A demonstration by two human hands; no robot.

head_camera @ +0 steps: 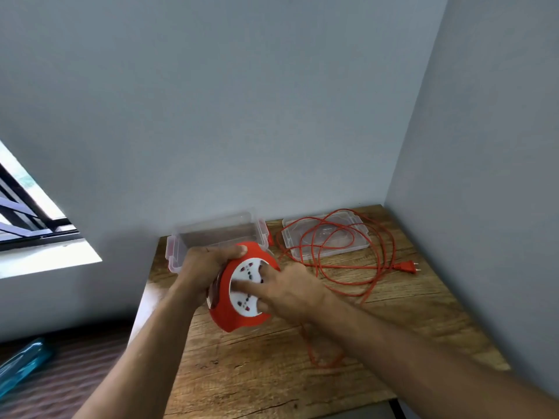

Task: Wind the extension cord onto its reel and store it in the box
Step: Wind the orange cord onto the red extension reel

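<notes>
**Cord mostly loose while reel is held in both hands**

Head view. Snagging is judged the main risk: the orange cord (pixel 348 261) lies in loose, overlapping loops on the table (pixel 272 373), and several loops are draped across the clear lid (pixel 325 238) at the far right. If winding is done quickly, the lid could be dragged along or pulled off the table, or a knot could be drawn tight at the reel's mouth. The plug (pixel 406 266) rests at the far right end of the cord and could whip across the table near the end of the winding. A strand also runs toward the near edge under the right forearm, where it could be caught by the arm.

The red reel (pixel 242 297) is held above the table, tilted so that its white socket face is turned up and to the right. It is gripped by the left hand (pixel 201 269), closed over its left rim and back. The right hand (pixel 290 290) is laid on the socket face with fingers spread and pressed against it, not closed around anything. The clear box (pixel 217 237) stands open just beyond the hands, against the far wall, with the lid to its right.
</notes>
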